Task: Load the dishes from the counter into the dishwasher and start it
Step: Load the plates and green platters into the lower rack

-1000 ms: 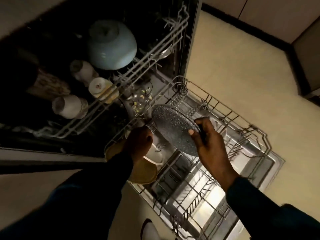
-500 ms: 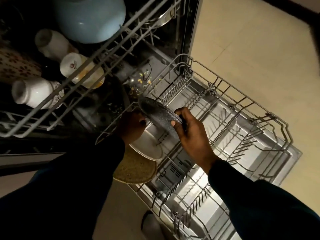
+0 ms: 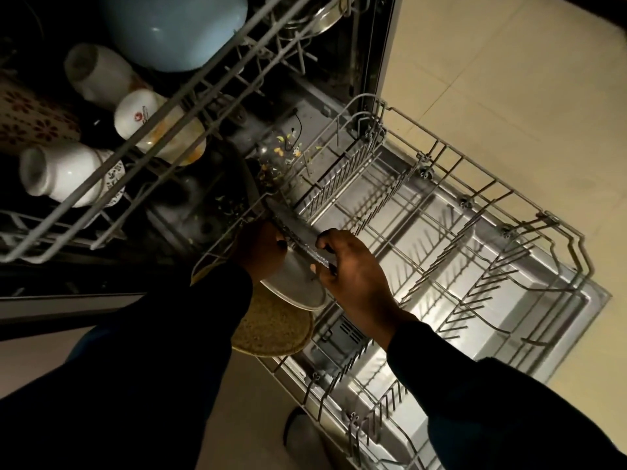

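The right hand [image 3: 353, 266] is pinching the rim of a dark speckled plate [image 3: 298, 232], thumb on one face and fingers curled behind the other, holding it on edge at the left side of the pulled-out lower rack [image 3: 475, 212]. The plate is standing nearly upright among the tines near the rack's back left corner, its upper end reaching toward the tub. The left hand [image 3: 259, 252] is gripping a stack just beside it: a pale plate [image 3: 295, 290] on top and a yellowish speckled plate [image 3: 271, 327] beneath, both hanging over the rack's left edge; how the fingers are lying under them is hidden. The pale plate's upper edge is touching or nearly touching the dark plate. Dark sleeves are covering both arms.

Above, the upper rack [image 3: 163, 130] is carrying a light blue bowl [image 3: 176, 25], three white cups [image 3: 64, 174] on their sides, and a floral dish [image 3: 30, 123] at its left edge. The open door [image 3: 529, 337] is lying under the lower rack, over a beige tiled floor [image 3: 509, 79].
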